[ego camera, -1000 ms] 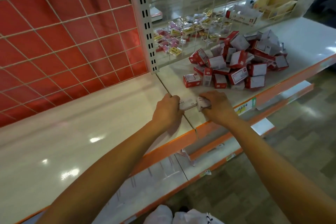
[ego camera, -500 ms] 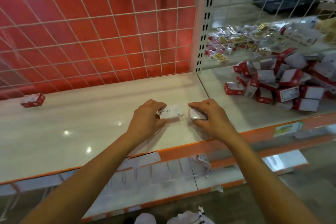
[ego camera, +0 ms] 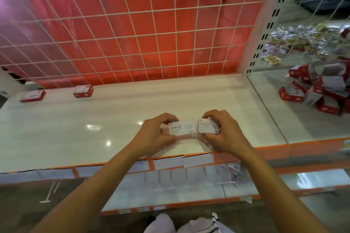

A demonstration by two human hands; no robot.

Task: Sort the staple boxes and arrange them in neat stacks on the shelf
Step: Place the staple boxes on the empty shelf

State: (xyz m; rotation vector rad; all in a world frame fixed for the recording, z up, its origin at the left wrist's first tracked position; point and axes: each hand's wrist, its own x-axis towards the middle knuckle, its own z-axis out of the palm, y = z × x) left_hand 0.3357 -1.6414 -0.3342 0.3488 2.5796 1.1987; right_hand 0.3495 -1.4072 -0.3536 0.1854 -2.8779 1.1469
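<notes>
Staples box [ego camera: 180, 128]: small white cardboard box printed "STAPLES", label up, held just above the front of the shelf, long axis running left to right.
Left hand [ego camera: 153, 134]: fingers [ego camera: 166, 117] curl over the box's far edge and the thumb takes the near edge, so it grips this box.
Second box [ego camera: 207, 126]: shorter white cardboard box just right of the first, end to end with it; the blurred print seems to read "PAPER CLIPS".
Right hand [ego camera: 225, 132]: fingers curled round the second box, holding it.
Deciding relation: the two labels differ, so the boxes probably part ways. The left hand is nearer the open left stretch.
Shelf [ego camera: 94, 119]: glossy white board with an orange front lip.
Back boxes [ego camera: 83, 91]: two red-and-white boxes well apart from the hands, at the rear left by the white wire grid [ego camera: 132, 34].
Pile [ego camera: 322, 91]: loose red-and-white boxes heaped at the right.
</notes>
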